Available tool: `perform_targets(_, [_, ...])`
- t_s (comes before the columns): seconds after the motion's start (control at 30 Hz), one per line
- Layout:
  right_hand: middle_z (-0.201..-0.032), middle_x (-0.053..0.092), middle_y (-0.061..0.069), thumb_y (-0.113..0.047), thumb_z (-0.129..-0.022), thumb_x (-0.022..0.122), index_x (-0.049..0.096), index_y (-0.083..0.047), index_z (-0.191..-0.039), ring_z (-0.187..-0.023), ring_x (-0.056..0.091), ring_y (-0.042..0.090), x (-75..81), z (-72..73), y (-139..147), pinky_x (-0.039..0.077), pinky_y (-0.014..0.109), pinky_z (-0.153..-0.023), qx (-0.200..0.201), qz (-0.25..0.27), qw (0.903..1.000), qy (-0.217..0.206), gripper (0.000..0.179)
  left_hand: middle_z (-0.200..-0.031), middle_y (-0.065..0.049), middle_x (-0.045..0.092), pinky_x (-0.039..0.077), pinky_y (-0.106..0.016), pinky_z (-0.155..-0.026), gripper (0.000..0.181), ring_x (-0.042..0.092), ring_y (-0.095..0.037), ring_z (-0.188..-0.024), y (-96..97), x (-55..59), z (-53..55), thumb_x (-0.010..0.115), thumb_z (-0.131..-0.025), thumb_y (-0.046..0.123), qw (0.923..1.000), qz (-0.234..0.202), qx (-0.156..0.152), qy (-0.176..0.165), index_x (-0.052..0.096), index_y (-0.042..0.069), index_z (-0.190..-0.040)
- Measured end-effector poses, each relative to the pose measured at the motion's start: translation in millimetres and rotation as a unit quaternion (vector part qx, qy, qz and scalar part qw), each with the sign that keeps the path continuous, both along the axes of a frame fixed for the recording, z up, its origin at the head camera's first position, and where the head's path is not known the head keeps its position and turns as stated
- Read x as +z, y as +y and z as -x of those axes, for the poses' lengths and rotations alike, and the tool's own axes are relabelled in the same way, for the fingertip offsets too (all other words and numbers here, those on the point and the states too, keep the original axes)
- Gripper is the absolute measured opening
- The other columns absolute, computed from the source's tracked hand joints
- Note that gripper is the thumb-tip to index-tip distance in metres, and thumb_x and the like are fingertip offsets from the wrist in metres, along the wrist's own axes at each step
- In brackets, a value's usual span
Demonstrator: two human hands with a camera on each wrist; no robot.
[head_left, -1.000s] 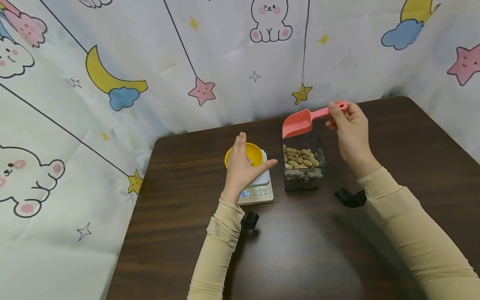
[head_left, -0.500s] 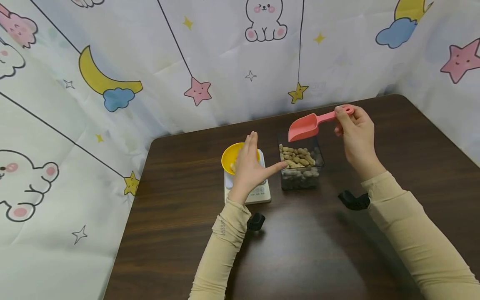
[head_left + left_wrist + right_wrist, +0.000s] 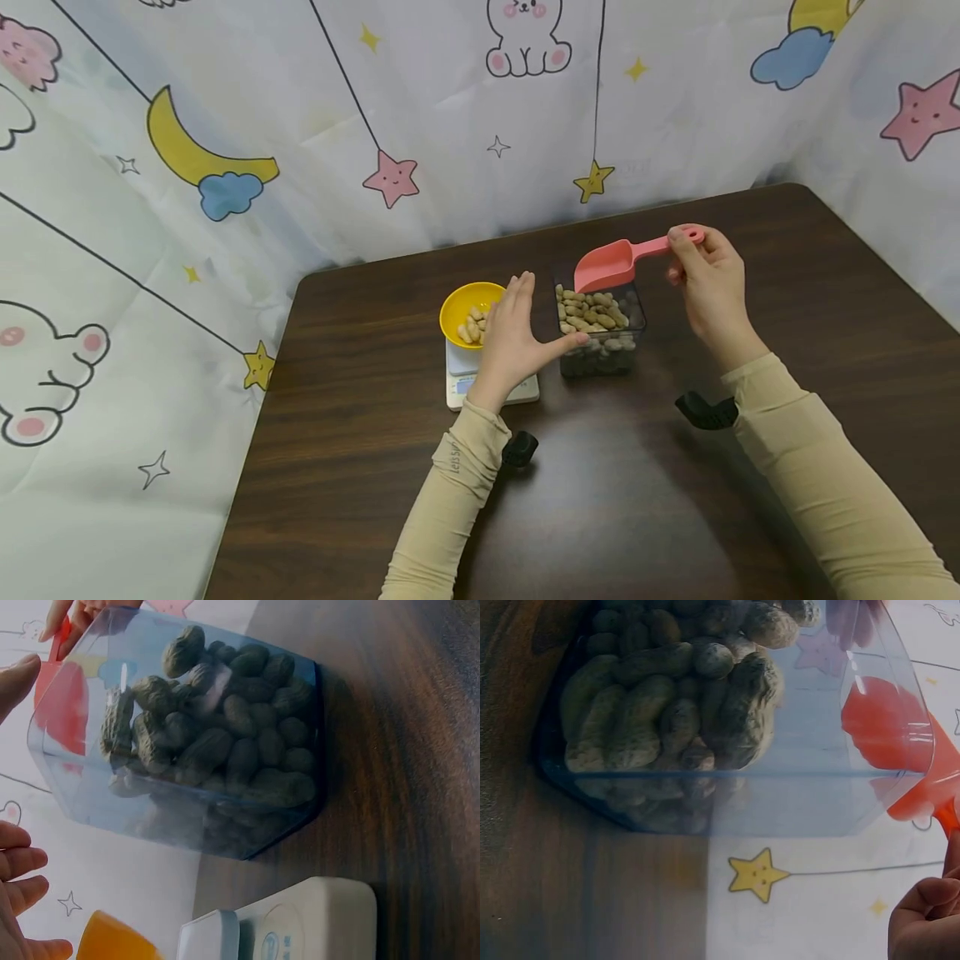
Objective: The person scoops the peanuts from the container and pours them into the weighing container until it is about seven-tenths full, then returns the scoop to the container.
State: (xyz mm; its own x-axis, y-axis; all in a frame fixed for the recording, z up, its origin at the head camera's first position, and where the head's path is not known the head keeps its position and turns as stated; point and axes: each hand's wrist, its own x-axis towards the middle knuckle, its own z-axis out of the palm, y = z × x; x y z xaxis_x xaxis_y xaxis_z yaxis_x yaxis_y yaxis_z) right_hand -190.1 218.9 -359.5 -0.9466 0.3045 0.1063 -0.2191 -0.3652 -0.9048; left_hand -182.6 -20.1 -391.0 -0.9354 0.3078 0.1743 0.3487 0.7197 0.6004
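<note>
We judged the work partly done; some peanuts (image 3: 471, 330) lay in the yellow bowl (image 3: 468, 293) on the scale (image 3: 459, 364), many in the clear bin (image 3: 611, 335); the right hand (image 3: 712, 292) pinched the pink scoop (image 3: 606, 265), seemingly empty, at its mouth; the left hand (image 3: 517, 346) spread its thumb wide near the bowl. We could read neither scale display (image 3: 465, 387) nor sleeve lettering (image 3: 455, 457) surely.

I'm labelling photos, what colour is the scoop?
The scoop is coral pink, clearest in the head view.

Soft glare on tabletop (image 3: 600, 517), dimmer wrist views
</note>
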Motion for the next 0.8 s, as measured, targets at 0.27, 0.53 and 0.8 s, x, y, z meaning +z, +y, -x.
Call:
perform_targets(0.27, [-0.071,0.059,-0.004,-0.02,-0.083,0.068,0.059,-0.009,-0.099,-0.054,0.047,0.008,-6.8,-2.5,1.6,0.045,0.014,-0.054,0.012,-0.009,0.9998,-0.01,0.022,-0.154,-0.001,0.029,0.015,-0.051,-0.117,0.095,0.019,-0.017,-0.145,7.1,-3.1,-1.2,0.062,-0.074,0.066,0.9998,0.014,-0.014,0.005,0.028,0.015,-0.147])
perform_targets(0.53, [-0.072,0.06,-0.003,-0.017,-0.085,0.066,0.059,-0.008,-0.098,-0.054,0.048,0.008,-11.6,-3.6,1.4,0.045,0.014,-0.054,0.025,-0.002,0.9997,0.002,0.018,-0.152,-0.001,0.033,0.015,-0.052,-0.117,0.091,0.022,-0.016,-0.144,8.8,-5.6,-1.7,0.061,-0.076,0.065,0.9996,0.023,-0.016,-0.002,0.03,0.017,-0.146])
perform_targets(0.8, [-0.073,0.061,-0.002,-0.014,-0.086,0.064,0.06,-0.008,-0.098,-0.053,0.049,0.007,-14.1,-3.8,1.4,0.045,0.014,-0.053,0.032,0.007,0.9994,0.014,0.014,-0.152,-0.001,0.032,0.014,-0.051,-0.117,0.092,0.022,-0.016,-0.144,11.0,-6.4,-0.9,0.061,-0.076,0.065,0.9995,0.025,-0.017,-0.007,0.028,0.017,-0.147])
